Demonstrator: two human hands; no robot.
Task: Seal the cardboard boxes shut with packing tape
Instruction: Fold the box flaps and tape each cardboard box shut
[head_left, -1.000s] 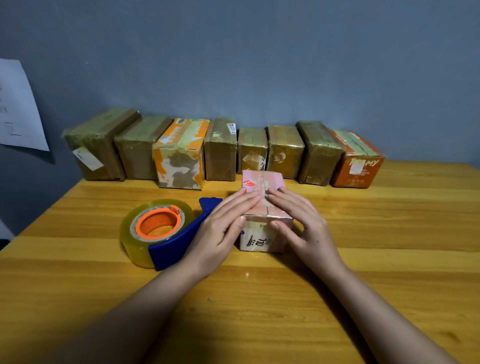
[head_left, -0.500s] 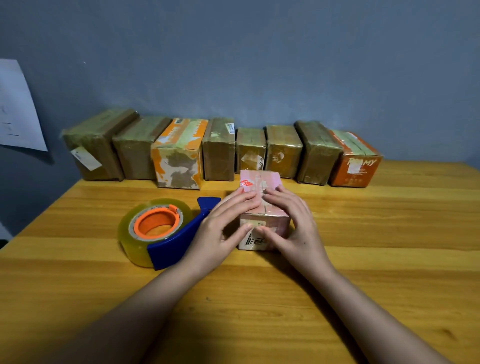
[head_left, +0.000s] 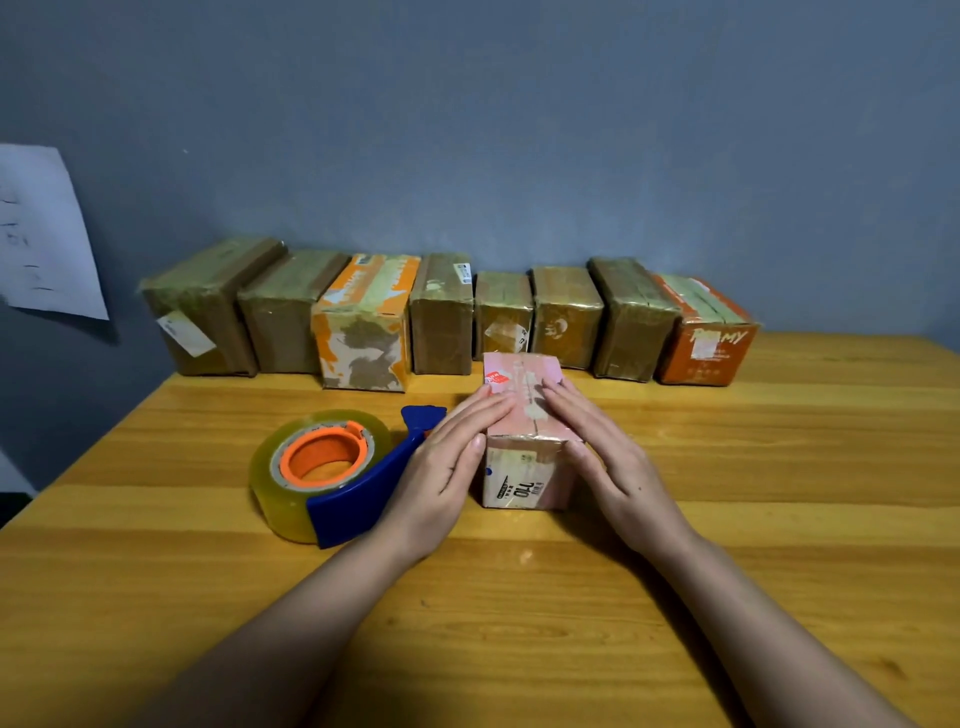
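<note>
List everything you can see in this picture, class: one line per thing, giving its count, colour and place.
small pink cardboard box: one, pink, table centre, under both hands
taped cardboard boxes: eight, brown, two partly orange, rowed along the wall
blue tape dispenser with clear tape roll: one, blue with orange core, left of pink box
wooden table: one, yellow-brown, under everything
sheet of paper: one, white, on wall, left
wall: one, grey-blue, behind
left hand: one, fingers flat on box top
right hand: one, fingers flat on box top

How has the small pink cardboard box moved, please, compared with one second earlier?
No. The small pink cardboard box stands at the same spot beside the blue tape dispenser, in front of the row of taped boxes; only the hands shifted slightly.
</note>
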